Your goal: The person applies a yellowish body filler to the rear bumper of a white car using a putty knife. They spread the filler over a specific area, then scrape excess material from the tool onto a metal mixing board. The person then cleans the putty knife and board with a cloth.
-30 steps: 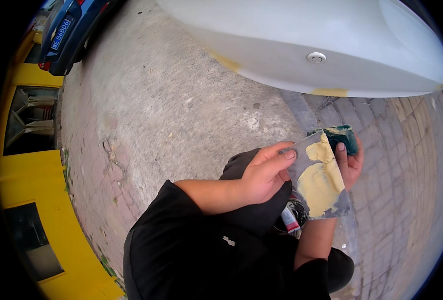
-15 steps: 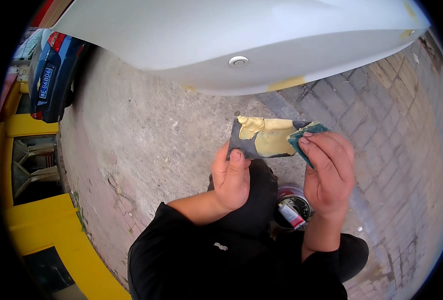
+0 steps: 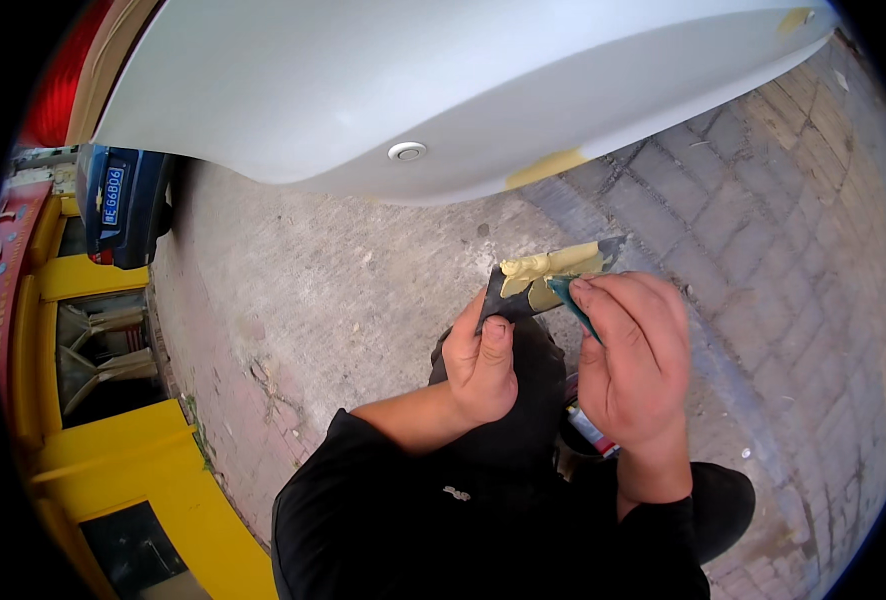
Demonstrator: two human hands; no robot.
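Observation:
My left hand (image 3: pixel 481 365) grips the near left end of a dark flat mixing board (image 3: pixel 503 312), thumb on top. Along the board's far edge lies a thick ridge of pale yellow body filler (image 3: pixel 553 262), with a thinner smear on the surface below it. Pinched between the thumb and fingers of my right hand (image 3: pixel 638 350) is a green spreader (image 3: pixel 575 305). Its edge meets the filler near the middle of the board. My fingers hide part of the spreader.
A pale car panel (image 3: pixel 343 90) with a round sensor (image 3: pixel 408 152) and a yellow filler patch (image 3: pixel 546 168) curves overhead. Below my right wrist, a tube (image 3: pixel 593 432) lies in a partly hidden can. A dark blue car (image 3: pixel 128 205) and yellow wall (image 3: pixel 143 450) stand left.
The spreader has moved left across the board and tipped more upright. The filler has gathered into a ridge at the far edge. The board is tilted differently, and the whole view has shifted.

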